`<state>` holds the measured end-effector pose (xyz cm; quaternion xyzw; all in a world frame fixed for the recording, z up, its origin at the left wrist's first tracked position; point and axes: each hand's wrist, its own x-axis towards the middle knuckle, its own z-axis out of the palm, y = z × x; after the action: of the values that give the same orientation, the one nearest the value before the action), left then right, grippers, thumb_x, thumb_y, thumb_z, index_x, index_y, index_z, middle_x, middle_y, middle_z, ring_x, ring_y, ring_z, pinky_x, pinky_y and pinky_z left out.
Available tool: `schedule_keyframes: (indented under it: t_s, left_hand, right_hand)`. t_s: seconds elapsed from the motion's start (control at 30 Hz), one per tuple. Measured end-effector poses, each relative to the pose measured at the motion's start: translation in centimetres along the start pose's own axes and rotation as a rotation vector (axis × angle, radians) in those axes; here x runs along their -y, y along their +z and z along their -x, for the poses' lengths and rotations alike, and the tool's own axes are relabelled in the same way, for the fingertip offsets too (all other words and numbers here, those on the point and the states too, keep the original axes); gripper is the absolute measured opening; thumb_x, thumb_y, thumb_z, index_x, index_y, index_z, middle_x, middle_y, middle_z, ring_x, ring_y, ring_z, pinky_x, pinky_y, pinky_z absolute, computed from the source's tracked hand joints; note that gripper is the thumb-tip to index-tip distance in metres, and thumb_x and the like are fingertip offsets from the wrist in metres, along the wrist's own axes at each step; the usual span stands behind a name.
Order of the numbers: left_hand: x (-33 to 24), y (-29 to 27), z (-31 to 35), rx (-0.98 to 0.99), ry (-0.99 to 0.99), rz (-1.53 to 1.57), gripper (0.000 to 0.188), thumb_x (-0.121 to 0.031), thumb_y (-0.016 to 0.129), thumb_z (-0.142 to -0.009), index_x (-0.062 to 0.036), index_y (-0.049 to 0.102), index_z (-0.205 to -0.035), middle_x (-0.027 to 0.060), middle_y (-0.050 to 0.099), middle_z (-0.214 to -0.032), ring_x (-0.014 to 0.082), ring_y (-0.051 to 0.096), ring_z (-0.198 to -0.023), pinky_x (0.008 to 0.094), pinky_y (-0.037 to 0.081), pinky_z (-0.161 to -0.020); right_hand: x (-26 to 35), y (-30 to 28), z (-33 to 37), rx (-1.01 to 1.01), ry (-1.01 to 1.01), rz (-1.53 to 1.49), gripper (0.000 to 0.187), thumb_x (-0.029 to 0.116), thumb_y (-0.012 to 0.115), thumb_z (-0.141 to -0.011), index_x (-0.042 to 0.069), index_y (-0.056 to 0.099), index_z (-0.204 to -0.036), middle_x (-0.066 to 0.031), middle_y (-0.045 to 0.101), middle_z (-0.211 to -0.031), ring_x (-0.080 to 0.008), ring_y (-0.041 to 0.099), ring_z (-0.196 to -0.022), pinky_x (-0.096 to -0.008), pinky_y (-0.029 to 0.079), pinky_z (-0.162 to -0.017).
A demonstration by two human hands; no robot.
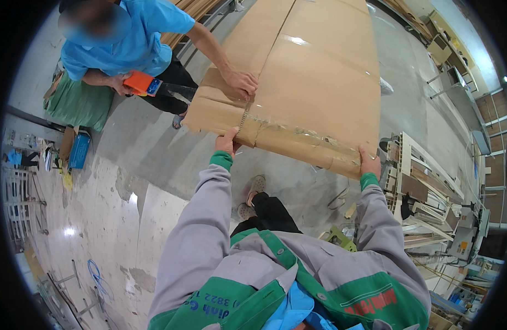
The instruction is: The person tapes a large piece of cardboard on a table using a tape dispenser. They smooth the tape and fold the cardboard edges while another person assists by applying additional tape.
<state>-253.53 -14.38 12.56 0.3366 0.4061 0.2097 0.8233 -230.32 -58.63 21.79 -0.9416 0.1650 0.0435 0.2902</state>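
A long brown cardboard sheet (319, 71) stretches away in front of me, with a lengthwise seam and a folded, scuffed near end. My left hand (227, 142) grips its near edge just by the seam, beside a jagged strip. At the near right corner my right hand (369, 163) is closed around the edge. Across on the left, a co-worker in a blue shirt holds a handsaw (143, 83) with an orange handle; its blade reaches toward the cardboard's left side. The co-worker's other hand (241, 83) presses on the cardboard near the seam.
A green sack (84, 102) and a blue box (79, 149) stand at the left. Stacked wooden frames and boards (424, 187) lie at the right, near a grey machine box (462, 236). Blue cord (96, 278) lies on the floor at lower left.
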Motion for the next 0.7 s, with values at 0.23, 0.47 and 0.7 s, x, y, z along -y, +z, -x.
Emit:
schedule_keyframes:
  t_s: [0.23,0.47,0.7]
  left_hand:
    - [-0.3,0.4,0.5,0.041,0.028,0.035,0.042,-0.020,0.081,-0.085,-0.0049,0.065,-0.121,0.0080,0.071,-0.112,0.0212,0.071,-0.096,0.0411,0.064,-0.082]
    - [-0.3,0.2,0.5,0.027,0.012,-0.026,0.042,-0.020,0.078,-0.089,-0.0051,0.063,-0.125,0.0074,0.071,-0.114,0.0219,0.072,-0.098,0.0408,0.064,-0.082]
    - [0.0,0.1,0.2,0.015,0.000,-0.004,0.043,-0.020,0.077,-0.090,-0.0048,0.062,-0.126,0.0084,0.071,-0.116,0.0226,0.072,-0.099,0.0412,0.064,-0.085]
  right_hand:
    - [0.9,-0.5,0.7,0.003,-0.002,0.012,0.091,0.073,0.078,-0.073,0.004,0.066,-0.131,-0.0177,0.071,-0.127,-0.0340,0.066,-0.120,-0.0433,0.049,-0.103]
    - [1.2,-0.8,1.0,0.020,-0.005,0.027,0.091,0.072,0.078,-0.074,0.004,0.066,-0.132,-0.0177,0.070,-0.130,-0.0334,0.065,-0.122,-0.0422,0.048,-0.104]
    - [0.7,-0.2,0.6,-0.049,0.007,0.075,0.093,0.073,0.077,-0.074,0.003,0.066,-0.133,-0.0197,0.070,-0.129,-0.0344,0.065,-0.123,-0.0428,0.048,-0.104]
